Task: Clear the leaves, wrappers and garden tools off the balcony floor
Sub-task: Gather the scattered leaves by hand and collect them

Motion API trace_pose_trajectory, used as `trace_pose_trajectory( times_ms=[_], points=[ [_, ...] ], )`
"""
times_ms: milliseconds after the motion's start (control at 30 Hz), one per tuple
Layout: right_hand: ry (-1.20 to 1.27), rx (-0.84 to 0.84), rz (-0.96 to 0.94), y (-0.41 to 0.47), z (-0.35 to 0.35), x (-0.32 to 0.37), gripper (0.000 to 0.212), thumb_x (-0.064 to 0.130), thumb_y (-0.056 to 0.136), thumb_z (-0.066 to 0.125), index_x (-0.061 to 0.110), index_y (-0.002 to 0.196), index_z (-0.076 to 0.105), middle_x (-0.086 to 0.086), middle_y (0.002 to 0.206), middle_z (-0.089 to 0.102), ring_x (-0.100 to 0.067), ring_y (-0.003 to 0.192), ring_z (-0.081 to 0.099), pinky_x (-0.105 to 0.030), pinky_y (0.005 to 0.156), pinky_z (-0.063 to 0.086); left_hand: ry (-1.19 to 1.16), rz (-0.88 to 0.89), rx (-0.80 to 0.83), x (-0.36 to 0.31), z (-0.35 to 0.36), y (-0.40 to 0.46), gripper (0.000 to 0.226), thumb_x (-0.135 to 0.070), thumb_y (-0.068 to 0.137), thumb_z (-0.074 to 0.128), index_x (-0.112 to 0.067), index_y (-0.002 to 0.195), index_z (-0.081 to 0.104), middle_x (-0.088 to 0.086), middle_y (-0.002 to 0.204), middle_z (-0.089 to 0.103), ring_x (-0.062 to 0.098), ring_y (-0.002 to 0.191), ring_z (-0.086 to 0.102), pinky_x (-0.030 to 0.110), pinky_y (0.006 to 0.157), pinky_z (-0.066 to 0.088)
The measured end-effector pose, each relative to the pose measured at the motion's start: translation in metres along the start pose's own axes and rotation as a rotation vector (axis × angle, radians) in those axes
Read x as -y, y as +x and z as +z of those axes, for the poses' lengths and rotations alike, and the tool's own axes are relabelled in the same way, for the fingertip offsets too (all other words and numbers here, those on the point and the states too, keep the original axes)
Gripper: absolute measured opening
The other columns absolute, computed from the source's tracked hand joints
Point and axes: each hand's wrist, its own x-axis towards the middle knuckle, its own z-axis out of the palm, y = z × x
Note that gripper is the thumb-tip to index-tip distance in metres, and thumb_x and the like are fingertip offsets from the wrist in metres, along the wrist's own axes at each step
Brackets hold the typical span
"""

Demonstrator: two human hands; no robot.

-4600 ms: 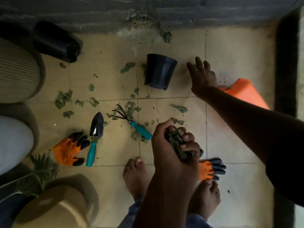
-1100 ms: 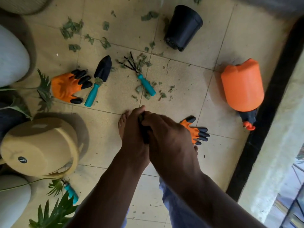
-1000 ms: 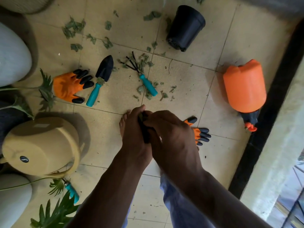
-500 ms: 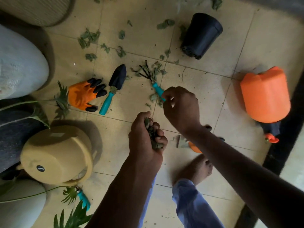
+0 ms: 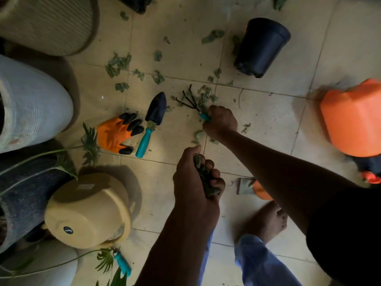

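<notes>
My left hand (image 5: 195, 182) grips a bunch of green leaves (image 5: 206, 178) above the tiled floor. My right hand (image 5: 220, 122) is curled round the teal handle of a small black hand rake (image 5: 190, 100), whose tines lie among leaf scraps. A trowel (image 5: 152, 120) with a black blade and teal handle lies to the left, beside an orange glove (image 5: 117, 134) with black fingertips. A second orange glove (image 5: 260, 190) is mostly hidden under my right forearm. More torn leaves (image 5: 118, 64) are scattered on the tiles farther out.
A black plastic pot (image 5: 260, 46) lies tipped at the upper right. An orange sprayer (image 5: 352, 118) sits at the right edge. A yellow upturned pot (image 5: 88, 211), large planters (image 5: 31, 104) and plant fronds crowd the left. Another teal handle (image 5: 122, 263) shows at the bottom. My bare foot (image 5: 266, 219) stands below.
My hands have parted since a second ago. My right hand reached forward and closed round the rake handle. My left hand still holds the leaves. The view has moved closer to the floor.
</notes>
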Motion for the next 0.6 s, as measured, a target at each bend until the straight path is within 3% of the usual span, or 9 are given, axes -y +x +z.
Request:
trace_pose_trajectory(
  times_ms=[100, 200, 267, 367, 433, 500, 600],
  points=[
    [0.226, 0.156, 0.041, -0.004, -0.016, -0.010, 0.020, 0.026, 0.088, 0.069, 0.025, 0.108, 0.070, 0.007, 0.097, 0.060, -0.014, 0.092, 0.058, -0.022, 0.062, 0.040, -0.001, -0.027, 0.026, 0.006, 0.003, -0.003, 0.026, -0.028, 0.097, 0.058, -0.021, 0.075, 0.047, -0.002, 0.068, 0.046, 0.009, 0.049, 0.043, 0.018, 0.037, 0.034],
    [0.697, 0.335, 0.105, -0.024, -0.037, -0.028, 0.009, 0.013, 0.095, 0.066, 0.018, 0.099, 0.073, 0.003, 0.089, 0.068, -0.007, 0.078, 0.065, -0.017, 0.054, 0.046, 0.013, -0.030, 0.030, 0.011, 0.006, -0.006, 0.027, -0.027, 0.097, 0.057, -0.022, 0.074, 0.045, -0.002, 0.068, 0.046, 0.009, 0.048, 0.043, 0.018, 0.037, 0.034],
    [0.876, 0.400, 0.096, -0.041, -0.049, -0.045, 0.015, 0.008, 0.099, 0.061, 0.018, 0.096, 0.071, 0.005, 0.082, 0.073, -0.005, 0.071, 0.069, -0.021, 0.051, 0.047, 0.023, -0.037, 0.023, 0.014, 0.009, -0.006, 0.028, -0.026, 0.097, 0.056, -0.022, 0.073, 0.044, -0.002, 0.067, 0.045, 0.009, 0.046, 0.042, 0.017, 0.037, 0.032],
    [1.005, 0.437, 0.137, -0.055, -0.062, -0.074, 0.018, 0.006, 0.102, 0.053, 0.009, 0.111, 0.068, -0.004, 0.098, 0.074, -0.018, 0.092, 0.068, -0.030, 0.070, 0.047, 0.033, -0.051, 0.023, 0.020, 0.013, -0.007, 0.031, -0.024, 0.098, 0.054, -0.023, 0.070, 0.041, -0.004, 0.064, 0.042, 0.009, 0.043, 0.040, 0.016, 0.037, 0.029],
    [1.086, 0.457, 0.161, -0.060, -0.068, -0.095, 0.025, 0.008, 0.102, 0.047, 0.008, 0.115, 0.069, -0.002, 0.100, 0.075, -0.016, 0.094, 0.068, -0.037, 0.084, 0.046, 0.042, -0.066, 0.029, 0.023, 0.014, -0.008, 0.030, -0.025, 0.098, 0.054, -0.024, 0.071, 0.041, -0.004, 0.062, 0.041, 0.009, 0.044, 0.040, 0.016, 0.037, 0.029],
    [1.130, 0.433, 0.187, -0.064, -0.075, -0.114, 0.026, 0.012, 0.102, 0.046, 0.012, 0.112, 0.070, -0.001, 0.099, 0.074, -0.013, 0.091, 0.067, -0.036, 0.086, 0.043, 0.045, -0.087, 0.035, 0.026, 0.015, -0.008, 0.030, -0.026, 0.099, 0.054, -0.024, 0.072, 0.042, -0.005, 0.061, 0.041, 0.009, 0.045, 0.040, 0.017, 0.037, 0.029],
    [1.182, 0.256, 0.270, -0.062, -0.080, -0.136, 0.023, 0.016, 0.100, 0.049, 0.012, 0.114, 0.066, -0.003, 0.103, 0.070, -0.018, 0.098, 0.061, -0.034, 0.082, 0.045, 0.045, -0.096, 0.041, 0.027, 0.016, -0.008, 0.031, -0.026, 0.099, 0.054, -0.024, 0.071, 0.042, -0.005, 0.060, 0.042, 0.008, 0.045, 0.042, 0.016, 0.038, 0.030]
  ],
)
